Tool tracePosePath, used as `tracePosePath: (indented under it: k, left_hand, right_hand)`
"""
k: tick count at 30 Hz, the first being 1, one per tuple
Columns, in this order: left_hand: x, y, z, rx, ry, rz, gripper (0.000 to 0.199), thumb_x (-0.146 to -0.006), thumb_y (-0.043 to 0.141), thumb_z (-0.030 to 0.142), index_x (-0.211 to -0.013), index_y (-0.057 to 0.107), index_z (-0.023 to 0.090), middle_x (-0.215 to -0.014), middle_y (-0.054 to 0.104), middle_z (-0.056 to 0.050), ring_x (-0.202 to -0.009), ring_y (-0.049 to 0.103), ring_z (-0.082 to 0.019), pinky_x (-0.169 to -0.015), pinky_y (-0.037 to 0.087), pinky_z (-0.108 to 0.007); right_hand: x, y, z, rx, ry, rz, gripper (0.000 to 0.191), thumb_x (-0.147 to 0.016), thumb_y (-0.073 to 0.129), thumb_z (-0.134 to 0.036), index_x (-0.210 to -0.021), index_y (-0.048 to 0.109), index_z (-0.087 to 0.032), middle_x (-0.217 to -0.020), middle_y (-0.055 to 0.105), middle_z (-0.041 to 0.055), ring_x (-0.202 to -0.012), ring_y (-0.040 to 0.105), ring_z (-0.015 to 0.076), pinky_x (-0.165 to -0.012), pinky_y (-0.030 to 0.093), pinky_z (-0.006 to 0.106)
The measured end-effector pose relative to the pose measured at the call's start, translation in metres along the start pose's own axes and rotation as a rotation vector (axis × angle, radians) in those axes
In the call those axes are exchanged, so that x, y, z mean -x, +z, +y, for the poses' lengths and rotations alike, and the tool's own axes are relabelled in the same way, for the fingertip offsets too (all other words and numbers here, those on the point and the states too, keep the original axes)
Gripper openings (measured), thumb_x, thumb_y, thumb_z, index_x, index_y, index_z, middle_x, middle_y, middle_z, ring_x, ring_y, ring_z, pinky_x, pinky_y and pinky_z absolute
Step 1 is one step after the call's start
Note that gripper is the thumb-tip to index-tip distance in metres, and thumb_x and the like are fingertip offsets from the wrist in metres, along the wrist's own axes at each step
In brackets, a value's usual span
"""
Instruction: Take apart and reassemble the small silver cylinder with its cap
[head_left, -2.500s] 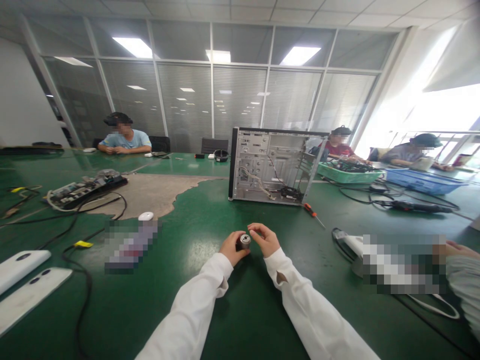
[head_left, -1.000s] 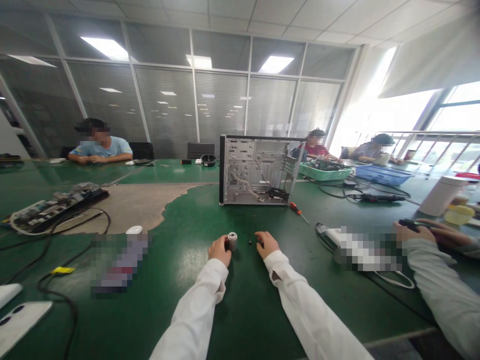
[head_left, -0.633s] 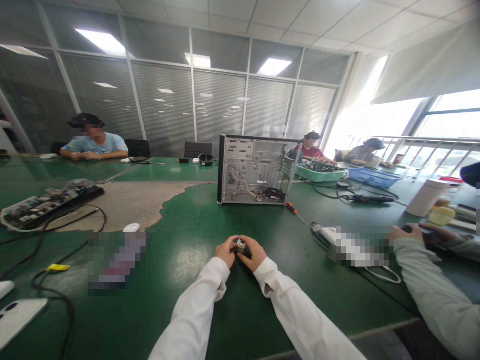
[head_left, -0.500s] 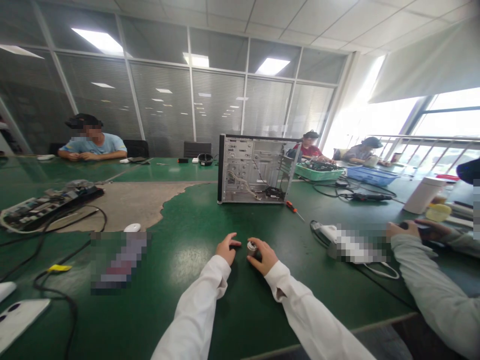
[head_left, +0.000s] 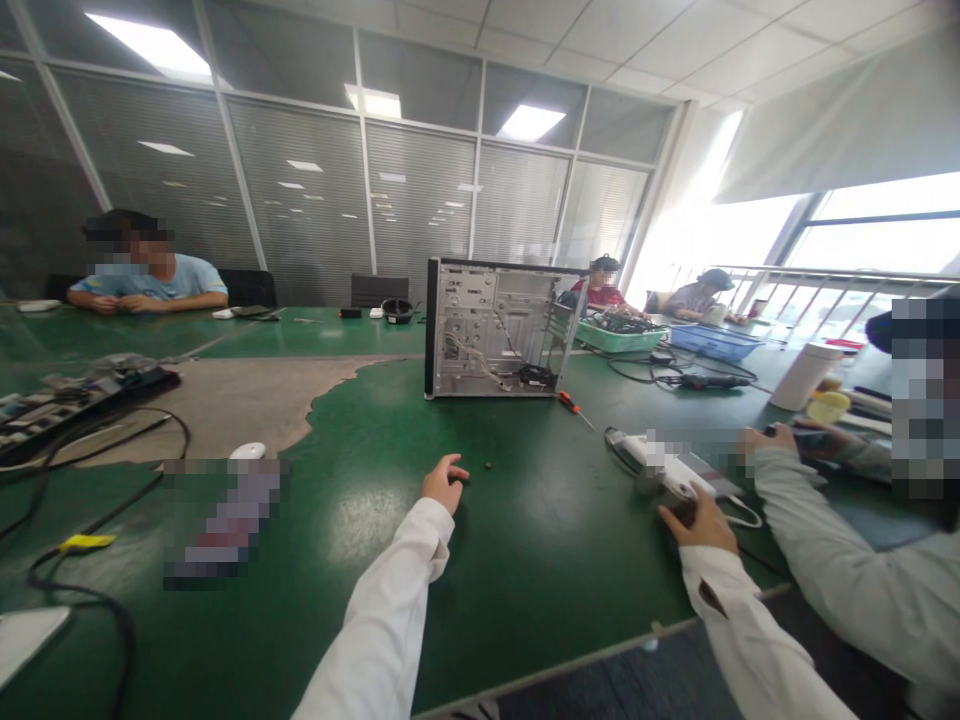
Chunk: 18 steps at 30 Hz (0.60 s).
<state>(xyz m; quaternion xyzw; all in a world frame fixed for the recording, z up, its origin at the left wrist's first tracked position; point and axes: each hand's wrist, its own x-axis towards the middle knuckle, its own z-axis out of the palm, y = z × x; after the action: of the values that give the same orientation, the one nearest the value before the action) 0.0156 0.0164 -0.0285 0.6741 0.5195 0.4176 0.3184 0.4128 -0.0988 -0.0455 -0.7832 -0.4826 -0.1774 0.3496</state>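
Observation:
My left hand (head_left: pixel 445 484) rests near the middle of the green table, fingers loosely bent and apart, holding nothing. Just right of its fingertips lies a tiny dark piece (head_left: pixel 487 465), too small to name. Over at the right, my right hand (head_left: pixel 708 522) is closed around a small dark cylinder with a light round top (head_left: pixel 681 491). That hand is beside a white power strip (head_left: pixel 651 458). Beyond both hands stands an open computer case (head_left: pixel 501 330), with cables inside. A screwdriver (head_left: pixel 570 402) with an orange and black handle lies at the case's right corner.
A co-worker's sleeve (head_left: pixel 810 530) and hands are close on my right. Behind sit a green basket (head_left: pixel 619 338) and a blue basket (head_left: pixel 716 342). On the left are a circuit-board-like assembly (head_left: pixel 82 400), black cables (head_left: pixel 112 595) and a white mouse (head_left: pixel 247 452).
My right hand has moved right with the small cylinder, from beside my left hand to the power strip. The tiny dark piece now shows on the table. The view has shifted slightly.

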Motion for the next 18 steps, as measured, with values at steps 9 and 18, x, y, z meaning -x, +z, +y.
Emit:
tracePosePath:
  k: [9,18]
  left_hand:
    - [0.050,-0.045,0.133,0.423,0.136,0.073,0.015,-0.063,0.057,0.027,-0.071,0.058,0.015,-0.067,0.060,-0.002,-0.063,0.055,-0.012,-0.061,0.045,-0.024]
    - [0.190,-0.127,0.236,0.638,0.345,0.029,0.026,-0.057,0.046,0.050,-0.079,0.058,0.042,-0.045,0.053,-0.003,-0.074,0.056,-0.027,-0.054,0.047,-0.039]
  right_hand:
    - [0.019,-0.004,-0.069,-0.064,-0.400,0.202,0.041,-0.070,0.042,-0.029,-0.108,0.045,-0.014,-0.106,0.047,0.0124,-0.095,0.046,0.0245,-0.075,0.038,0.035]
    - [0.026,0.002,-0.093,-0.096,-0.561,0.049,0.034,-0.071,0.042,-0.026,-0.103,0.049,-0.017,-0.104,0.050,0.0096,-0.095,0.048,0.0217,-0.077,0.038,0.032]
